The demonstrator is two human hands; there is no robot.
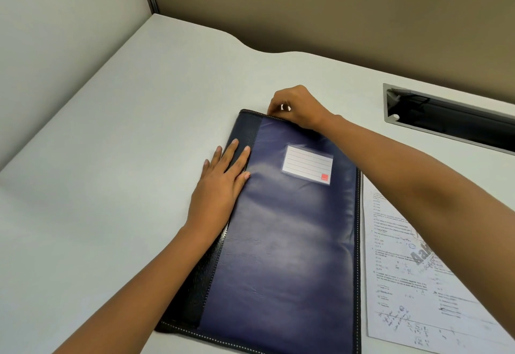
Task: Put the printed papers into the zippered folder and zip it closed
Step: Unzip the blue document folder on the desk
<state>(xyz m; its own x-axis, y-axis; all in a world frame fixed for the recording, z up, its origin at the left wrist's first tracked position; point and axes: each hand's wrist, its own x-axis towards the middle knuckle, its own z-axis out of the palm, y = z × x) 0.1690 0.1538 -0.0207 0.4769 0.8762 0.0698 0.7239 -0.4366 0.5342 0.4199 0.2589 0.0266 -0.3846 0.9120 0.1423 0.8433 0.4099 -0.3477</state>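
Observation:
A dark blue zippered folder (281,239) with a black spine strip lies flat and closed on the white desk, a lined label pocket (307,163) on its cover. My left hand (221,186) rests flat on the folder's left edge, fingers spread. At the folder's far edge, my right hand (299,107) pinches a small pale thing that looks like the zipper pull. The printed papers (412,278) lie on the desk just right of the folder, partly under my right forearm.
The white desk (125,158) stretches wide to the left and behind the folder. A grey-framed cable slot (448,119) is cut into the desk at the back right. Partition walls stand at the left and the back.

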